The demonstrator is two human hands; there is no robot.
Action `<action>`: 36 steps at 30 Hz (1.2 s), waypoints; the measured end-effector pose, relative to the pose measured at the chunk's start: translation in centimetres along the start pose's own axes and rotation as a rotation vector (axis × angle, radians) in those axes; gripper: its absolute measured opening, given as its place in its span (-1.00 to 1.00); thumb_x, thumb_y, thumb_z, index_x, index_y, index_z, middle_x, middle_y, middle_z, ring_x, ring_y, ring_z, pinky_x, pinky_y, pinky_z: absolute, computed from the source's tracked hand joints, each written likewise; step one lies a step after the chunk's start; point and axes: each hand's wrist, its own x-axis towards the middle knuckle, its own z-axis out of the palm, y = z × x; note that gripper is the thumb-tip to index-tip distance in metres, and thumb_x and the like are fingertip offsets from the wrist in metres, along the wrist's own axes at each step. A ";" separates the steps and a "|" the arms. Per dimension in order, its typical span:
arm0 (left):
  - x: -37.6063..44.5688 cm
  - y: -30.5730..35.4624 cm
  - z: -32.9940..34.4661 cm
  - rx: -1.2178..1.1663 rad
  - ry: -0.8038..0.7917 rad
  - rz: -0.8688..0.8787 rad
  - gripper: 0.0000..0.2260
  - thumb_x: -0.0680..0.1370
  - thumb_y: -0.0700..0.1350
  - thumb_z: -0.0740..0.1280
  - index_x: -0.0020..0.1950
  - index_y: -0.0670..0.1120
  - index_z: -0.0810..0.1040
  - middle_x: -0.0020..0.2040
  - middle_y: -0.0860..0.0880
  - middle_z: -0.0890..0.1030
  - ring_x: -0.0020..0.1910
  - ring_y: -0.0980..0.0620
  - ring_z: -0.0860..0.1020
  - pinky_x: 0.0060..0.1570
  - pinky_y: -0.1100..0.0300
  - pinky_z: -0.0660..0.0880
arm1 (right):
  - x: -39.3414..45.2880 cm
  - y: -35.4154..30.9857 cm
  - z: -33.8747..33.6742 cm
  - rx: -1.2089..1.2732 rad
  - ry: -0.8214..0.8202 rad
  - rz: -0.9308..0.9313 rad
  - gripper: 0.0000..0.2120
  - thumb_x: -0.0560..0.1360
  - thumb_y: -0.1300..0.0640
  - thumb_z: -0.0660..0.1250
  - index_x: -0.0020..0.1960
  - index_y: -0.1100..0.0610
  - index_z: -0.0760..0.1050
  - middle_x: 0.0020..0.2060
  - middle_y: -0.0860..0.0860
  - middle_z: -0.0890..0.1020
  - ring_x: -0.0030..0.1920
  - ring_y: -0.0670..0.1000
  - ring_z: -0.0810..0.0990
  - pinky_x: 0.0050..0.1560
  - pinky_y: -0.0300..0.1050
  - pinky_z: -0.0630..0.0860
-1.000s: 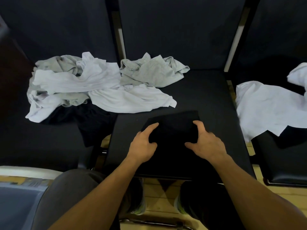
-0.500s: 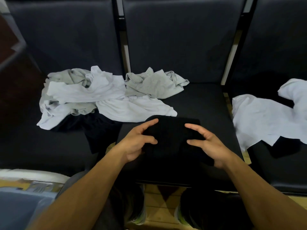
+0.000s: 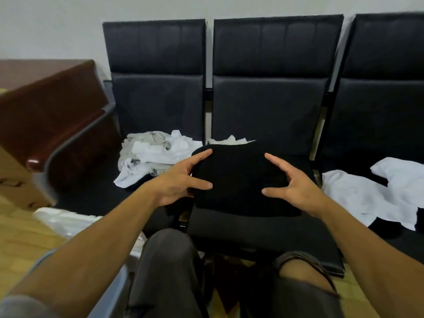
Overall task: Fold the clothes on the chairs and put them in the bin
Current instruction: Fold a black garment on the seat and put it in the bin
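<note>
A folded black garment (image 3: 238, 177) is held up over the seat of the middle black chair (image 3: 252, 230). My left hand (image 3: 181, 182) grips its left edge, thumb on top, index finger along the side. My right hand (image 3: 296, 187) grips the right edge the same way. The other fingers are hidden under the cloth. A heap of white and grey clothes (image 3: 156, 152) lies on the left chair, partly hidden behind the black garment. A white garment (image 3: 367, 198) is spread on the right chair. The bin (image 3: 68, 220), white-rimmed and blurred, stands at the lower left by my knee.
A dark brown wooden desk (image 3: 46, 106) and a cardboard box (image 3: 13, 180) stand to the left of the chairs. My knees (image 3: 167, 260) are close to the middle seat's front edge. The floor is light wood.
Both hands have taken hold of the folded black garment and raised it off the middle seat. The view has tilted up, now showing the chair backs and the wall.
</note>
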 end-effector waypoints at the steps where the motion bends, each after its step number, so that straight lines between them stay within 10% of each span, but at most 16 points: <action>1: -0.7 0.5 0.3 0.011 0.014 0.012 -0.21 0.45 -0.42 0.47 0.53 0.22 0.39 0.42 0.08 0.48 0.34 -0.03 0.55 0.25 -0.11 0.58 | -0.1 -0.6 -0.2 -0.029 -0.008 -0.014 -0.14 0.39 0.22 0.58 0.50 -0.31 0.28 0.38 -0.27 0.46 0.32 -0.23 0.49 0.36 -0.12 0.47; 12: -5.1 5.3 -0.2 0.165 0.239 -0.002 -0.18 0.47 -0.41 0.47 0.54 0.26 0.34 0.42 0.07 0.45 0.30 -0.04 0.56 0.17 -0.08 0.62 | 2.9 -3.5 1.9 -0.088 -0.141 -0.198 -0.13 0.46 0.23 0.52 0.58 -0.21 0.16 0.45 -0.23 0.33 0.30 -0.35 0.35 -0.08 -0.74 0.23; 17: -8.0 6.3 -2.6 0.223 0.332 -0.002 -0.18 0.48 -0.40 0.44 0.56 0.25 0.30 0.37 0.09 0.47 0.27 -0.04 0.57 0.15 -0.08 0.63 | 5.4 -5.3 5.1 -0.056 -0.210 -0.263 -0.13 0.47 0.26 0.51 0.59 -0.19 0.15 0.44 -0.21 0.35 0.37 -0.25 0.33 0.05 -0.64 0.30; 21: -12.0 5.5 -4.9 0.191 0.473 0.019 -0.19 0.50 -0.43 0.41 0.58 0.21 0.29 0.32 0.11 0.51 0.18 0.07 0.62 0.09 -0.01 0.65 | 7.5 -7.7 9.3 -0.065 -0.305 -0.312 -0.11 0.45 0.21 0.53 0.55 -0.32 0.15 0.41 -0.08 0.47 0.37 -0.02 0.49 0.34 -0.10 0.49; 25: -17.8 3.3 -8.5 0.165 0.639 0.002 -0.18 0.49 -0.43 0.42 0.57 0.23 0.29 0.33 0.10 0.50 0.20 0.05 0.61 0.05 0.01 0.66 | 8.7 -11.1 15.7 -0.050 -0.434 -0.406 -0.13 0.46 0.25 0.52 0.59 -0.19 0.16 0.53 -0.16 0.31 0.43 -0.22 0.35 0.25 -0.47 0.36; 29: -24.7 -0.2 -13.4 0.115 0.785 -0.005 -0.15 0.47 -0.39 0.45 0.60 0.22 0.25 0.40 0.08 0.45 0.28 0.02 0.55 0.03 0.05 0.65 | 9.8 -14.6 24.6 -0.073 -0.586 -0.489 -0.11 0.45 0.22 0.52 0.58 -0.22 0.15 0.52 -0.14 0.33 0.49 -0.14 0.32 0.48 -0.12 0.34; 36: -32.8 -10.5 -22.1 -0.079 0.945 -0.022 -0.14 0.45 -0.37 0.47 0.58 0.24 0.27 0.44 0.09 0.46 0.34 -0.02 0.55 0.12 -0.06 0.64 | 11.7 -16.5 40.9 -0.199 -0.819 -0.481 -0.10 0.46 0.23 0.50 0.58 -0.27 0.10 0.56 -0.18 0.23 0.52 -0.15 0.24 0.40 -0.28 0.27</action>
